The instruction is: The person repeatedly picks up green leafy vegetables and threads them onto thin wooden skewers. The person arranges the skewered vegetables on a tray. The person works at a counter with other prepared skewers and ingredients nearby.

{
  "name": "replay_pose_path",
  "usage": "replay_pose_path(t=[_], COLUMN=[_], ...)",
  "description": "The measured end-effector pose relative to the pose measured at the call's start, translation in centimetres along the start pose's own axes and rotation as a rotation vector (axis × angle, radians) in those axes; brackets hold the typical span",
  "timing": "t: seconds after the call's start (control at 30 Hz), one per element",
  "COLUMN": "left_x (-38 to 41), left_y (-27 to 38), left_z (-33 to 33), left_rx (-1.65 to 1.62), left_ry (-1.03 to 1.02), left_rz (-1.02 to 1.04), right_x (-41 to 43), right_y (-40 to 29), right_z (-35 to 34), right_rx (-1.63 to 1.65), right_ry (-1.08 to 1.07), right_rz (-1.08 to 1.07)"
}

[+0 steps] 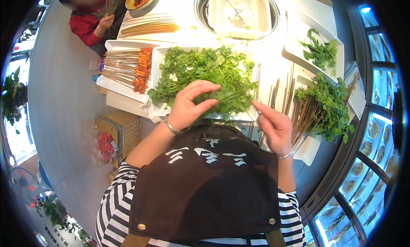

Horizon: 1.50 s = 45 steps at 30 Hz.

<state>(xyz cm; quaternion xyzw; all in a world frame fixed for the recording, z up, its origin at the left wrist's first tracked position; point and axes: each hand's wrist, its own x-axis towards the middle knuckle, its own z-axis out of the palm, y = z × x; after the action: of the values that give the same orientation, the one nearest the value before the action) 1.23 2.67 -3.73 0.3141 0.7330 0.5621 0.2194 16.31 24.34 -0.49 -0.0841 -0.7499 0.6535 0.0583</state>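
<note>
My left hand point(192, 104) is over the near side of a white tray point(157, 63) heaped with cilantro point(205, 64). A blurred bunch of cilantro sprigs point(232, 95) lies between its thumb and fingers, with the stems pointing right. My right hand point(275, 128) is at the tray's near right corner, thumb and forefinger pinched at the ends of these stems. Something thin and pale crosses below those fingertips; whether it is a stem or a skewer I cannot tell. Both wrists wear silver bangles.
Skewered red-coated pieces point(142, 71) fill a tray on the left. Cilantro skewers point(323, 109) are piled on a tray at right, beside a tray of loose leaves point(320, 50). Bare skewers point(150, 28) lie farther back, near a square basin point(238, 13). Another person's hand point(106, 22) holds skewers.
</note>
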Motion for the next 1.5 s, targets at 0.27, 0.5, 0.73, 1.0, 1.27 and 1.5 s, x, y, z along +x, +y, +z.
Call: replay_pose_path(t=[0.27, 0.5, 0.73, 1.0, 1.27, 1.5], left_x=[-3.7, -1.8, -1.5, 1.4, 1.4, 0.6], left_y=[-8.2, -4.5, -5.4, -6.8, -3.7, 0.5], left_z=[-0.2, 1.1, 1.3, 8.4, 3.3, -2.1], left_rx=[0.883, 0.644, 0.647, 1.050, 0.380, -0.435], left_ry=[0.035, 0.002, -0.228, -0.474, -0.068, 0.316], left_rz=[0.099, 0.287, 0.431, 0.016, -0.065, -0.194], right_x=[-4.8, -6.2, -6.2, -5.4, -7.2, -6.5], right_y=[0.6, 1.0, 1.3, 1.5, 0.4, -1.2], right_z=[-5.8, -6.3, -4.9, -4.0, -5.4, -5.3], right_rx=[0.169, 0.138, 0.206, 0.234, 0.164, 0.143], right_ry=[0.320, 0.295, 0.288, 0.260, 0.297, 0.168], right_rz=[-0.150, -0.052, 0.039, 0.058, 0.019, -0.125])
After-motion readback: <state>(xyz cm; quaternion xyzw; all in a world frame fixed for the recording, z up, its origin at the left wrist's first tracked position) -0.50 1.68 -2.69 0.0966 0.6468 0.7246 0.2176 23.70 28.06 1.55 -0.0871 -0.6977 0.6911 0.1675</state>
